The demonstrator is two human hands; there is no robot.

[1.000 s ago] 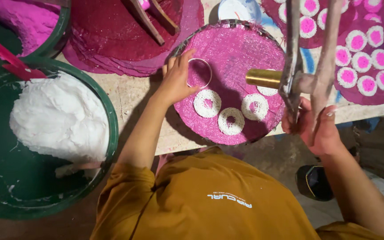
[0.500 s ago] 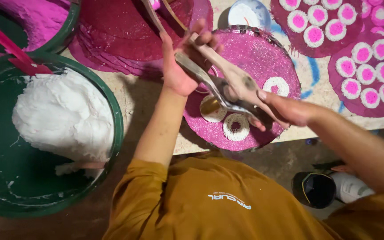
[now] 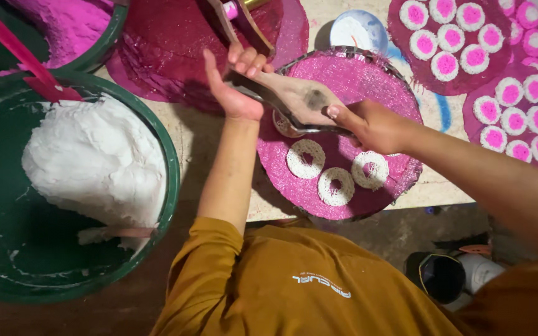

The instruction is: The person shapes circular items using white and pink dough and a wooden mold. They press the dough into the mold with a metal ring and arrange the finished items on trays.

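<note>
The left hand [image 3: 235,87] is up over the worktop [image 3: 219,149], fingers curled around the top end of a long grey metal press tool [image 3: 281,102]. Left of this hand sits a big round green plastic tub [image 3: 169,180] full of white dough [image 3: 94,162], at the worktop's left edge. A dark red round woven mat [image 3: 169,50] lies behind the hand. The tool runs from the left hand down to the right hand [image 3: 368,127], which grips its lower end tight. Under both hands lies a pink round woven tray [image 3: 368,81] with three white lacy dough rings [image 3: 334,186] near its front edge. At the far right corner, more mats hold white rounds with pink middles [image 3: 505,93].
</note>
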